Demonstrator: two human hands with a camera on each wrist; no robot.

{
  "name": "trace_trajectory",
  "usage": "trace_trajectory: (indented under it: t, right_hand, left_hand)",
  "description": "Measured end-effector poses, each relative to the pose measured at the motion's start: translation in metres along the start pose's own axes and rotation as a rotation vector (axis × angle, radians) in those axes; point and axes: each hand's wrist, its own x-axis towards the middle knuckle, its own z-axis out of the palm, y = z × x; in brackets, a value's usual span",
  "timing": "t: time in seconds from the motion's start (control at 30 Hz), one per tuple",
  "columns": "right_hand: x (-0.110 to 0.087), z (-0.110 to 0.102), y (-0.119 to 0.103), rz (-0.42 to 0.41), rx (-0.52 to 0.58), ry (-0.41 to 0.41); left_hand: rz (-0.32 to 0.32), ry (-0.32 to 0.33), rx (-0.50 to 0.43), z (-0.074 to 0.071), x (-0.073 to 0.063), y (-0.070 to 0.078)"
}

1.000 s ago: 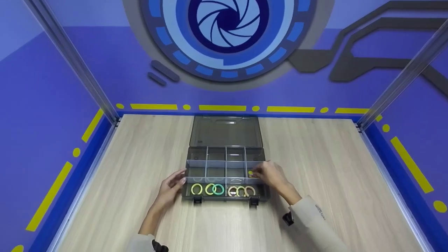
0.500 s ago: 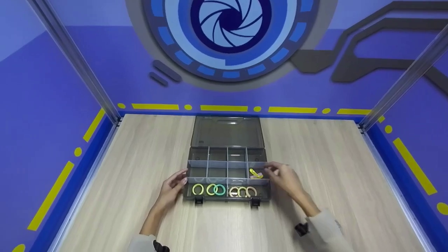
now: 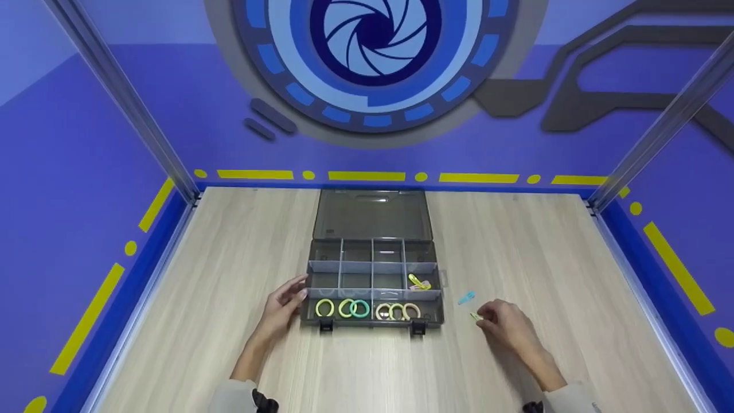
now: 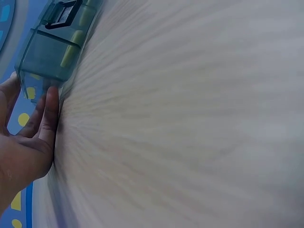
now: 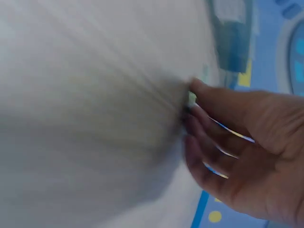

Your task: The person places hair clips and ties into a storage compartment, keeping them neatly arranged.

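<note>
A dark see-through organizer box (image 3: 373,323) lies with its lid laid back, divided into several compartments. My left hand (image 3: 279,310) rests its fairly straight fingers against the box's left side wall; in the left wrist view, thumb and fingertips touch the box's end. To the right of the box, my right hand (image 3: 510,327) pinches a small yellow-green hair clip (image 3: 475,316) between thumb and fingertips, low over the table. A light blue hair clip (image 3: 467,297) lies just beyond those fingers. Yellow (image 3: 415,280) and pink hair clips share one right-hand compartment of the middle row.
Front compartments contain yellow and green rings (image 3: 324,308) at left and pale rings (image 3: 412,311) at right. The open lid (image 3: 373,215) reaches back to the blue wall (image 3: 373,143). Metal posts (image 3: 659,126) stand at the back corners of the wooden table (image 3: 241,241).
The right hand has left the right middle compartment, where the yellow and pink clips now show, and moved right and nearer onto a yellow-green clip. The left hand stays at the box.
</note>
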Motion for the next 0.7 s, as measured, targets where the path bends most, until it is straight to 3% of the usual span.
trace_trajectory:
  t: [0.13, 0.3, 0.53, 0.7]
  right_hand:
    - [-0.009, 0.013, -0.007, -0.009, -0.057, 0.109]
    - [-0.013, 0.016, -0.013, -0.012, -0.083, 0.167]
    - [-0.008, 0.013, -0.012, 0.012, -0.074, 0.121]
    - [-0.001, 0.005, -0.015, 0.035, -0.028, 0.103]
  left_hand:
    - [-0.010, 0.004, 0.011, 0.000, 0.001, -0.002]
    - [-0.009, 0.002, 0.009, 0.002, 0.002, -0.003]
    - [-0.041, 0.005, -0.027, 0.001, 0.002, -0.001]
    - [-0.031, 0.002, -0.034, 0.001, 0.002, -0.001]
